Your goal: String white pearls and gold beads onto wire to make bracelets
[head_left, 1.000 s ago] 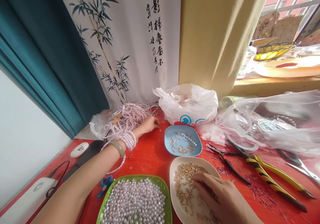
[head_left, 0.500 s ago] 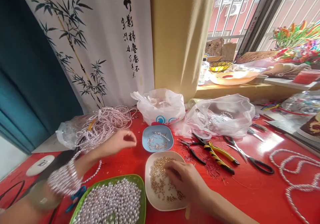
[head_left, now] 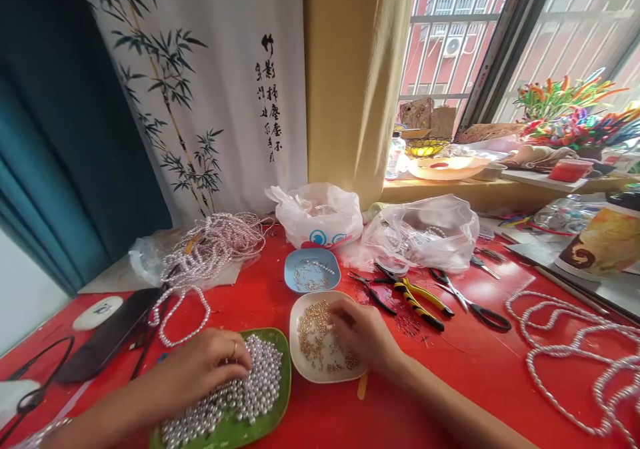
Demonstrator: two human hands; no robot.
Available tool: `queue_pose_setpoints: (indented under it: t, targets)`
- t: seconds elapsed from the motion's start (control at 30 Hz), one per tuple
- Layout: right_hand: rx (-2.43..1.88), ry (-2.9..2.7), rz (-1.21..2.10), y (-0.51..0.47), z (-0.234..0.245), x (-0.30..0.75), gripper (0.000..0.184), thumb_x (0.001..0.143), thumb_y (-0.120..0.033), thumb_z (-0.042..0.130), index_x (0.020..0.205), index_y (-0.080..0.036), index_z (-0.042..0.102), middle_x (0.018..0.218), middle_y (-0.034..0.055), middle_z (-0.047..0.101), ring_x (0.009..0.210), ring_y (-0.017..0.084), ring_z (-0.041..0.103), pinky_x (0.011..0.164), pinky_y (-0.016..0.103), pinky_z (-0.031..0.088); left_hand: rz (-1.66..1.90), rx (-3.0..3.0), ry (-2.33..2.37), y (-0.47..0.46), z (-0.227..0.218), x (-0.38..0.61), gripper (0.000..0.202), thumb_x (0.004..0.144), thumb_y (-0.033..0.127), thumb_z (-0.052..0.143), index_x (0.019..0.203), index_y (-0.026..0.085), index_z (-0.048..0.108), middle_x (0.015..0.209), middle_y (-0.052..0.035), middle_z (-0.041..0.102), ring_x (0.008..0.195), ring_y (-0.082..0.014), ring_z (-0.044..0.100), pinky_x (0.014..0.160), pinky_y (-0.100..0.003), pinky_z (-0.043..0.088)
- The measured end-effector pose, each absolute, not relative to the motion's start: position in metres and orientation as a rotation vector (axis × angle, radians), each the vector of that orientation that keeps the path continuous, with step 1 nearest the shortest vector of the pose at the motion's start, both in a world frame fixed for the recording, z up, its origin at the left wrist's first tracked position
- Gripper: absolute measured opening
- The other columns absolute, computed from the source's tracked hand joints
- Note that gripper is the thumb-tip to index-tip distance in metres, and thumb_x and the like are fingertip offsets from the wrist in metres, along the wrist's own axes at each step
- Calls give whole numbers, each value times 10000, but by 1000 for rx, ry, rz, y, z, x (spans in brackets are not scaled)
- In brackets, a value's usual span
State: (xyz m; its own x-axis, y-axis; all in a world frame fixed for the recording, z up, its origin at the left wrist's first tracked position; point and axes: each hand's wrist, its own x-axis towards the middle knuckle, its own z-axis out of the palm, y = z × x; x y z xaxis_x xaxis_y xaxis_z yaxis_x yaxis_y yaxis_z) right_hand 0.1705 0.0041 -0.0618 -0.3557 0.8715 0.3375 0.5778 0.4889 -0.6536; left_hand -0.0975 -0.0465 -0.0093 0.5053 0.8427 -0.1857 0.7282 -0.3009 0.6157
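My left hand [head_left: 205,369] rests on the heap of loose pearl beads in the green dish [head_left: 280,395], fingers curled down into the pearls; a ring shows on one finger. My right hand [head_left: 363,332] lies over the cream dish [head_left: 300,362] of small gold beads, fingertips bent into the beads. What either hand pinches is hidden. A small blue dish [head_left: 313,272] of metal findings sits just behind the cream dish.
Pearl strands [head_left: 215,245] pile at the back left, more strands [head_left: 575,342] lie at the right. Pliers [head_left: 415,299] and scissors [head_left: 473,305] rest right of the dishes. Plastic bags [head_left: 420,235] stand behind. A dark phone [head_left: 107,335] and cables lie at the left.
My left hand has come back from the pearl strands at the rear and settled on the green dish of pearls. My right hand stays on the gold beads. The view has swung right.
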Motion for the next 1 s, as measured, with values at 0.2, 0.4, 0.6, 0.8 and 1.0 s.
queue_pose_setpoints:
  t: [0.2, 0.4, 0.6, 0.8, 1.0]
  targets:
    - [-1188, -2030, 591, 5, -60, 172, 143, 772, -199, 415, 741, -188, 554, 587, -11, 600, 521, 122, 556, 484, 217, 429, 554, 2010, 1483, -2, -7, -97, 178, 734, 264, 525, 801, 192, 674, 855, -24, 685, 772, -161, 602, 727, -260, 428]
    - [-1192, -2020, 554, 4, -61, 171, 157, 773, -209, 409, 723, -190, 557, 595, -10, 588, 516, 118, 532, 486, 217, 420, 675, 2084, 1709, 88, -32, -92, 165, 681, 184, 549, 788, 176, 674, 889, -47, 685, 821, -191, 607, 786, -283, 430]
    - [-1194, -2006, 534, 3, -63, 170, 153, 748, -182, 412, 726, -193, 563, 597, -11, 600, 535, 118, 539, 492, 210, 410, 626, 2043, 1813, 139, -63, -83, 169, 721, 196, 595, 879, 146, 627, 931, -81, 648, 883, -202, 578, 818, -346, 432]
    - [-1181, -1984, 574, 3, -63, 171, 163, 698, -131, 411, 712, -195, 560, 598, -19, 600, 530, 114, 531, 491, 208, 400, 585, 1987, 1772, 149, -74, -81, 261, 843, 301, 476, 1042, 140, 526, 1025, -68, 562, 865, -173, 564, 746, -374, 472]
    - [-1151, -1909, 679, 2, -61, 170, 123, 742, -176, 442, 690, -203, 550, 591, -17, 592, 534, 118, 533, 505, 219, 419, 801, 1896, 1672, 138, -58, -76, 175, 710, 290, 592, 732, 118, 618, 796, -85, 649, 806, -216, 584, 756, -327, 436]
